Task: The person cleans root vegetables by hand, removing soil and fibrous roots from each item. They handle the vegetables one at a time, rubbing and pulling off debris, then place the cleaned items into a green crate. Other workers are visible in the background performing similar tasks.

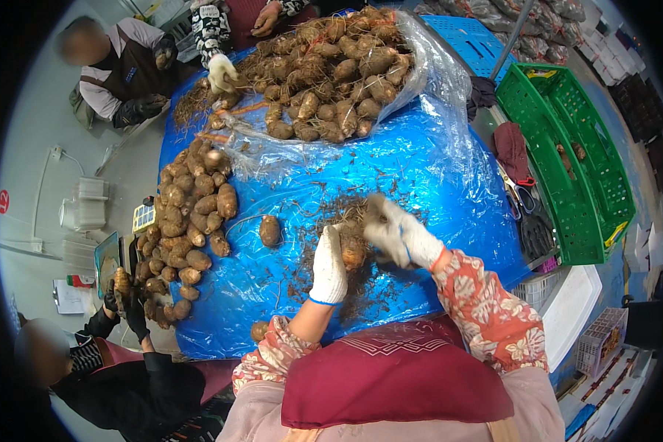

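Note:
A brown taro corm (354, 253) with shaggy root fibres stands in front of me on a blue plastic sheet (447, 171). My left hand (330, 268), in a white knit glove with a blue cuff edge, grips it from the left side. On the corm's right is my right hand (403, 232), also gloved in white; its soiled fingers are blurred by motion, so their hold is unclear. Dark soil and loose root fibres (309, 271) are scattered around the corm. A single trimmed corm (269, 231) lies to the left, and another (259, 331) sits beside my left forearm.
A heap of hairy taro (331, 72) covers the far side, partly on clear plastic film (447, 77). Cleaner corms (185, 204) are piled left. Green crates (580, 166), scissors (516, 190) and a dark glove (536, 232) are at right. Co-workers' hands (222, 73) (130, 304) work around the table.

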